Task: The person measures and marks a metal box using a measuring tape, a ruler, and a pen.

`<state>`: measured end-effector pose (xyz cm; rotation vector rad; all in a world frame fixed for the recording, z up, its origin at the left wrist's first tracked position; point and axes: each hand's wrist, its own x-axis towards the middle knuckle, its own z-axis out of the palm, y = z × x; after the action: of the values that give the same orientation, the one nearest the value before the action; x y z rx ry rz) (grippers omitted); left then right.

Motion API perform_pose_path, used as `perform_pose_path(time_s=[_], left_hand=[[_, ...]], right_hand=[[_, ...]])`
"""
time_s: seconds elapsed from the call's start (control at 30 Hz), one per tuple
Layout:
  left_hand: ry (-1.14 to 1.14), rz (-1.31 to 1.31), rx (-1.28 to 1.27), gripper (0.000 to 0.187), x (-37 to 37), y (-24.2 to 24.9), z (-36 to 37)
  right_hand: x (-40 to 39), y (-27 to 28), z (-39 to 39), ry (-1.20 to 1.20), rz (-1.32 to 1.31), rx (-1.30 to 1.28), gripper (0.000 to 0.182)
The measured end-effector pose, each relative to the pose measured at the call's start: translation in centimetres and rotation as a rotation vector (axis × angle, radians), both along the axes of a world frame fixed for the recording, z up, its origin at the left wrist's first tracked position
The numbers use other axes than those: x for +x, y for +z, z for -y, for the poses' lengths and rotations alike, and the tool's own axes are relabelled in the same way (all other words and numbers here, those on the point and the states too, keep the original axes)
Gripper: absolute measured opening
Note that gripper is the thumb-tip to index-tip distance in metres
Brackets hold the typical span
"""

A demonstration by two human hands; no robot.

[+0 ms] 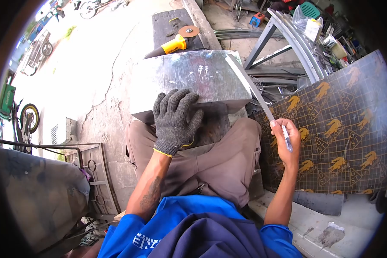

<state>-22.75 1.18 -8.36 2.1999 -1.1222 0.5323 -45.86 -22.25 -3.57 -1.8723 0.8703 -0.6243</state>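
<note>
My left hand (175, 118), in a dark grey knitted glove with a yellow cuff edge, lies over the near edge of a shiny sheet-metal box (159, 73). Its fingers are stretched out on the top face, slightly apart. My bare right hand (284, 139) is raised to the right of the box, closed around a long, thin metal strip (254, 91) and a pen (287, 139). The strip slants up and left, its far end over the right part of the box top. The pen points down toward my wrist. Both of my knees flank the box.
A yellow angle grinder (174, 44) with a brown disc lies behind the box, beside a dark glove (175, 26) on a board. At right leans a printed plywood sheet (327, 133); behind it stand a metal frame (284, 32) and scrap bars. A metal gate (101, 185) is left.
</note>
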Motion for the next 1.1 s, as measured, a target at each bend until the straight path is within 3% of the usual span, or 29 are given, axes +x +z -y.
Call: perform_pose_path(time_s=[0.27,0.53,0.8,1.1], left_hand=[[0.01,0.008,-0.004,0.046,0.0,-0.1,0.0],[-0.002,0.015,-0.02,0.047,0.1,-0.4,0.0],[-0.023,0.007,-0.003,0.053,0.2,-0.7,-0.3],[-0.025,-0.001,-0.029,0.049,0.1,-0.5,-0.4]], right_hand=[[0.7,-0.2,0.8,-0.029,-0.032,-0.163,0.029],[3.2,0.5,-1.8,0.001,-0.059,-0.169,0.027],[7.2,1.3,-6.1,0.324,-0.049,-0.12,0.024],[8.6,1.1,-6.5,0.163,-0.072,-0.144,0.03]])
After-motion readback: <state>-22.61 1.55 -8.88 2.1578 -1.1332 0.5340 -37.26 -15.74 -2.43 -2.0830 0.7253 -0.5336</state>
